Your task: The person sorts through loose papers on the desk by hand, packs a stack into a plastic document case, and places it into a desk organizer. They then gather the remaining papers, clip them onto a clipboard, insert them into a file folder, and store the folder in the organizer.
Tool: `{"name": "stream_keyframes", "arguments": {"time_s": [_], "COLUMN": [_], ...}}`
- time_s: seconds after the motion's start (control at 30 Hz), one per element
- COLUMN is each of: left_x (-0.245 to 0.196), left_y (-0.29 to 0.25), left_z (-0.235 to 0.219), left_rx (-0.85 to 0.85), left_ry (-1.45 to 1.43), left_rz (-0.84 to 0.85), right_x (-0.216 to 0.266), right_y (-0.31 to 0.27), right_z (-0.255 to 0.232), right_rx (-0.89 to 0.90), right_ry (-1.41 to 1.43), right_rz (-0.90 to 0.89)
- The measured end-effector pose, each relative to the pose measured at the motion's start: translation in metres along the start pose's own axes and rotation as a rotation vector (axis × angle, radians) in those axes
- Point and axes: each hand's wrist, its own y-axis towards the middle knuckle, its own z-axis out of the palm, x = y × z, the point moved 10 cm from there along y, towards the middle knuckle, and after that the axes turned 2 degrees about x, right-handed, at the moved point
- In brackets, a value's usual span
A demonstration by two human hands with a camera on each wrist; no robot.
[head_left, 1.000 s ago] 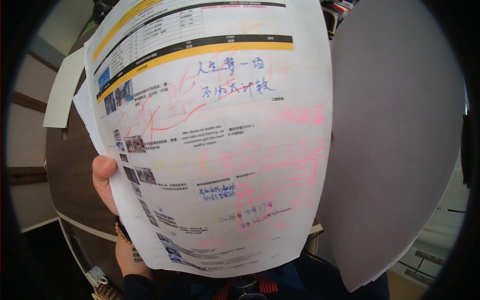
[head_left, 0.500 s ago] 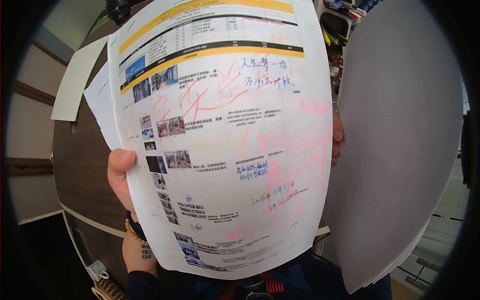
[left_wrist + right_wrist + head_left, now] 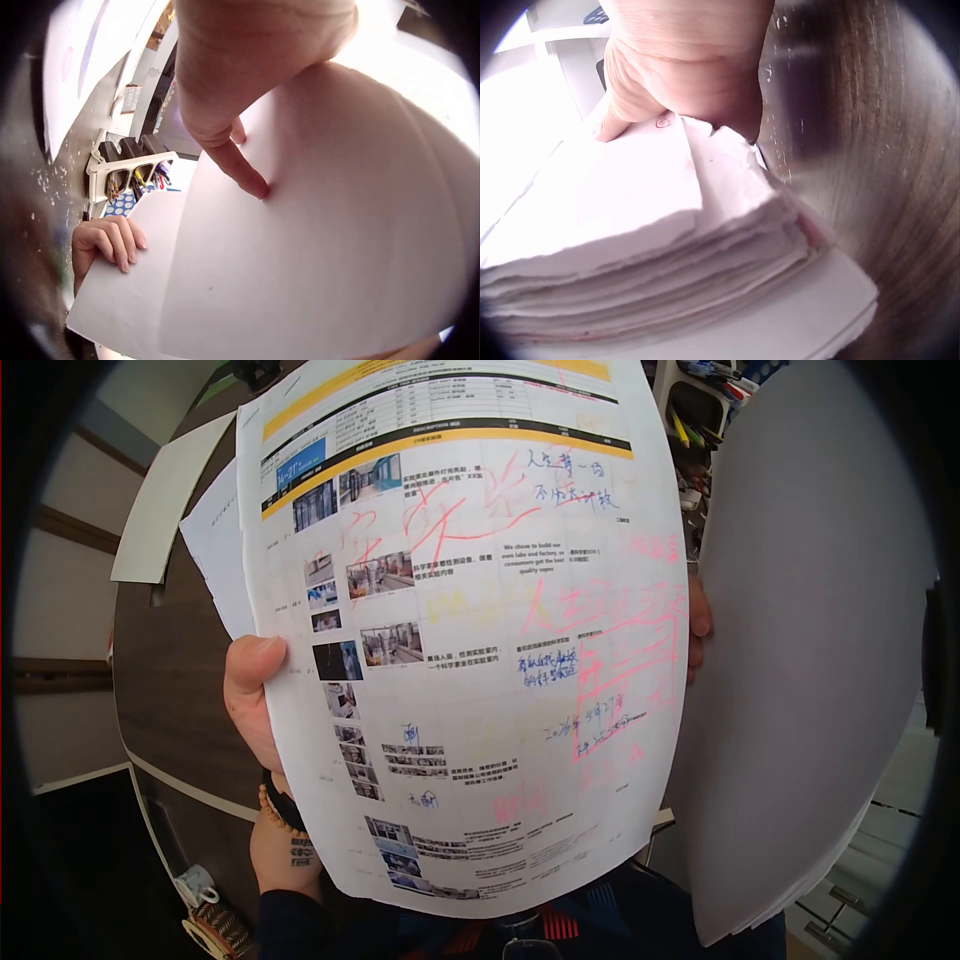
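Observation:
A printed sheet (image 3: pixel 470 690) with photos, yellow bands, red strokes and blue handwriting fills the middle of the head view. My left hand (image 3: pixel 262 695) grips its left edge, thumb on the front; in the left wrist view the left hand's fingers (image 3: pixel 244 169) lie against the blank back. At the right, my right hand (image 3: pixel 699 622) is mostly hidden between this sheet and a raised blank page (image 3: pixel 800 640). In the right wrist view my right hand (image 3: pixel 682 67) holds a thick stack of worn papers (image 3: pixel 592 202), thumb on top.
A dark wooden table (image 3: pixel 175 670) lies beneath. White papers (image 3: pixel 175 500) are at the left. An organiser (image 3: pixel 127 166) with pens stands beyond the sheets. A white cup (image 3: pixel 195 884) and a woven item (image 3: pixel 222 932) are at the lower left.
The printed sheet and my left hand have shifted right and slightly up in the head view. More of my right hand's fingers shows beside the sheet's right edge.

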Motion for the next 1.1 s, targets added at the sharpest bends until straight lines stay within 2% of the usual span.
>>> {"name": "stream_keyframes", "arguments": {"time_s": [0.23,0.3,0.33,0.4,0.63,0.73,0.77,0.8,0.87,0.9,1.0,1.1], "left_x": [0.002,-0.001,-0.001,0.0,0.006,0.006,0.011,0.008,0.019,0.022,0.03,0.038], "left_y": [0.0,0.001,0.0,-0.001,-0.005,-0.009,-0.008,-0.006,-0.011,-0.007,-0.003,0.001], "left_z": [0.002,0.002,0.002,0.001,0.007,0.007,0.002,0.005,-0.011,-0.005,-0.001,0.003], "left_rx": [-0.026,-0.01,0.001,-0.01,-0.061,-0.09,-0.091,-0.082,-0.289,-0.243,-0.173,-0.051], "left_ry": [-0.02,-0.008,0.004,-0.008,-0.025,0.001,0.067,0.073,0.338,0.345,0.481,0.509], "left_rz": [0.015,0.015,0.01,0.012,0.039,0.046,-0.06,-0.054,-0.232,-0.244,-0.278,-0.291], "right_x": [0.003,0.004,0.003,0.003,0.003,0.001,0.002,0.004,0.01,0.014,0.003,0.0], "right_y": [-0.012,-0.009,-0.008,-0.013,-0.006,-0.012,-0.015,-0.018,-0.029,-0.036,-0.026,-0.023], "right_z": [0.001,-0.005,0.001,-0.005,0.001,-0.018,-0.02,-0.022,-0.022,-0.022,-0.022,-0.021], "right_rx": [0.209,-0.101,-0.099,-0.252,-0.194,-0.618,-0.756,-0.891,-1.153,-1.279,-1.157,-1.16], "right_ry": [0.208,-0.082,-0.083,-0.156,-0.108,-0.274,-0.331,-0.389,-0.507,-0.568,-0.613,-0.583], "right_rz": [-0.116,0.031,0.031,0.005,0.023,0.079,0.098,0.117,0.146,0.158,0.326,0.326]}}
